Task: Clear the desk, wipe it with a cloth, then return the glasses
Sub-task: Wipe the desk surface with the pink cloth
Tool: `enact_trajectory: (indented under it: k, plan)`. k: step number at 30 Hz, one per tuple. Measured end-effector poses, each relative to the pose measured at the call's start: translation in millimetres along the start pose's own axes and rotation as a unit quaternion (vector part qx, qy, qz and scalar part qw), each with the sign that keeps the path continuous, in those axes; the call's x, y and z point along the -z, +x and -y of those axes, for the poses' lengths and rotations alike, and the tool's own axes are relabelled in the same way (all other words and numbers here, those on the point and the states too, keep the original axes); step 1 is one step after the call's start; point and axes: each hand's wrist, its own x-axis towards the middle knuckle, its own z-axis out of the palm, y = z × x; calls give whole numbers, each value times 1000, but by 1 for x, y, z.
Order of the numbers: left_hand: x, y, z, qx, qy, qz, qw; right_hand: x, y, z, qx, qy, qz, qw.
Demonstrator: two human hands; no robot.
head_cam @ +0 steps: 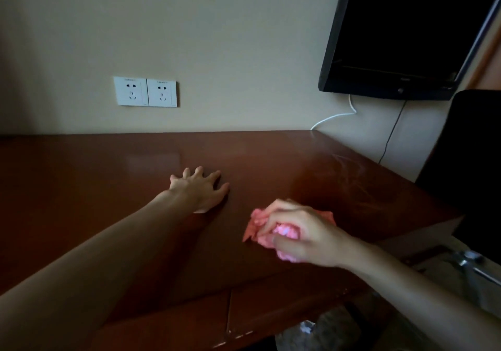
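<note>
A glossy reddish-brown wooden desk (108,188) fills the lower half of the view. My right hand (301,234) is closed around a crumpled pink cloth (256,221) that presses on the desk top near its right front part. Flat on the desk near the middle rests my left hand (202,189), palm down with fingers spread and nothing in it. Faint streaks show on the surface to the right of the cloth. No glasses are in view.
A black wall-mounted screen (406,33) hangs at the upper right, with a white cable (336,116) and a dark cable below it. Two white wall sockets (145,91) sit above the desk. A black chair (469,160) stands at the right edge.
</note>
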Motion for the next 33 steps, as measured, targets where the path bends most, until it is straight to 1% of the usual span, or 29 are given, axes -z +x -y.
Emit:
enact_trajectory:
  k: [2, 4, 5, 6, 7, 9, 10, 12, 15, 16, 17, 19, 21, 22, 25, 26, 28, 30, 31, 33]
  plan:
    - [5, -5, -6, -16, -2, -3, 1000, 12, 1, -35, -66, -25, -61, 996]
    - [7, -13, -21, -66, 1, -21, 998, 25, 0, -66, -164, -76, -121, 976]
    - [8, -20, -33, -102, -1, -26, 994, 27, -3, -72, -208, -105, -132, 963]
    - [9, -27, -47, -140, -5, -27, 990, 26, -6, -73, -233, -133, -135, 954]
    - [9, -33, -63, -171, -13, -23, 985, 23, -11, -67, -243, -154, -131, 949]
    - [4, -38, -92, -206, -27, -17, 978, 18, -26, -53, -218, -166, -117, 955]
    - [1, -37, -103, -213, -27, -14, 977, 18, -33, -50, -203, -155, -112, 960]
    - [-6, -32, -117, -215, -22, -6, 976, 27, -37, -63, -207, -143, -119, 961]
    - [-15, -26, -119, -208, -29, -18, 977, 39, -20, -85, -324, -148, -154, 922]
    - [-16, -26, -117, -206, -30, -21, 978, 36, -15, -86, -337, -152, -155, 916]
    - [-17, -25, -115, -206, -31, -21, 978, 32, -16, -83, -325, -163, -155, 919]
    - [-18, -26, -114, -208, -33, -25, 977, 26, -28, -74, -259, -170, -143, 940]
    - [-17, -26, -116, -208, -30, -25, 977, 30, -40, -73, -228, -149, -127, 954]
    - [-17, -27, -117, -209, -30, -21, 977, 36, -37, -80, -234, -138, -127, 954]
    - [-16, -27, -116, -213, -22, -27, 976, 42, -16, -94, -291, -139, -140, 936]
    - [-15, -27, -115, -213, -22, -26, 976, 38, -14, -94, -285, -149, -138, 937]
    - [-17, -27, -114, -213, -29, -25, 976, 33, -23, -87, -233, -155, -129, 952]
    - [-18, -27, -118, -213, -35, -32, 976, 32, -37, -84, -200, -134, -111, 964]
    - [-18, -28, -119, -213, -38, -32, 976, 35, -36, -87, -206, -125, -107, 965]
    - [-17, -29, -120, -215, -37, -32, 975, 39, -20, -98, -239, -122, -128, 955]
